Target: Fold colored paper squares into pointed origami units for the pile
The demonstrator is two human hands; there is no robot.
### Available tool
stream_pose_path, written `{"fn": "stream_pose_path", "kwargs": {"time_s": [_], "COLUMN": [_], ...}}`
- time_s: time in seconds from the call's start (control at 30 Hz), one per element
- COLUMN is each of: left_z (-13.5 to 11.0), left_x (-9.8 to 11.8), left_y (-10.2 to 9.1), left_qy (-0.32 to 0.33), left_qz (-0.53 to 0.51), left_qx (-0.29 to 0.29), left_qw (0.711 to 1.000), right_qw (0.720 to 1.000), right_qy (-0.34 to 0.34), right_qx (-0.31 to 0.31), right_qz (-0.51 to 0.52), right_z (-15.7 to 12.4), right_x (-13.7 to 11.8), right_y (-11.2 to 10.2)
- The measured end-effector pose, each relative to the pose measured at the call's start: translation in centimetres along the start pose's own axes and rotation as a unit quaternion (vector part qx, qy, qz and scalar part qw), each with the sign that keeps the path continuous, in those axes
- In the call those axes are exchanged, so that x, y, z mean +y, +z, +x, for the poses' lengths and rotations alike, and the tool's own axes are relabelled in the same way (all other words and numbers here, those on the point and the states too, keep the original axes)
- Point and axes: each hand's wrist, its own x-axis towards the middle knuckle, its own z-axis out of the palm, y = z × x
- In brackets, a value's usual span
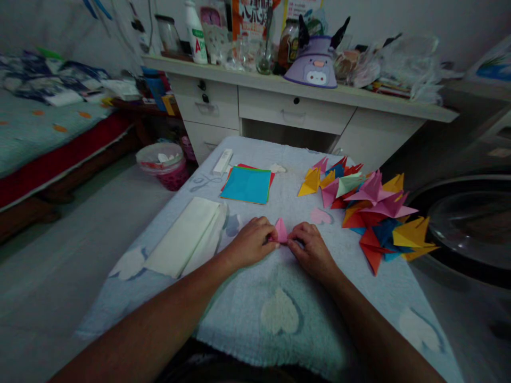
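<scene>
On the towel (279, 314), left hand (251, 243) and right hand (313, 250) pinch pink paper (281, 230), its base hidden.

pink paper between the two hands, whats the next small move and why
Probably press the crease down flat against the cloth. The left hand and the right hand each pinch one side of the pink paper, which stands up as a small point. The folded pieces piled on the right are pointed too, so this one seems mid-fold.

Pink folded paper (281, 230), pale-blue heart-patterned cloth (255, 303).
</scene>
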Motion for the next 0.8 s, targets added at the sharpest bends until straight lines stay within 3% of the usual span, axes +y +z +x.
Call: {"fn": "stream_pose_path", "kwargs": {"time_s": [0.23, 0.53, 0.8], "left_z": [0.3, 0.3, 0.2], "left_x": [0.4, 0.2, 0.4], "left_y": [0.3, 1.1, 1.6], "left_qy": [-0.029, -0.081, -0.051], "left_qz": [0.022, 0.091, 0.070], "left_qx": [0.031, 0.072, 0.102], "left_qw": [0.999, 0.990, 0.991], "right_qw": [1.000, 0.988, 0.983], "right_qy": [0.024, 0.111, 0.105], "right_qx": [0.001, 0.015, 0.014], "right_qz": [-0.013, -0.106, -0.151], "right_z": [0.1, 0.8, 0.7], "right_x": [-0.6, -1.1, -1.2], "right_y": [0.0, 0.7, 1.0]}}
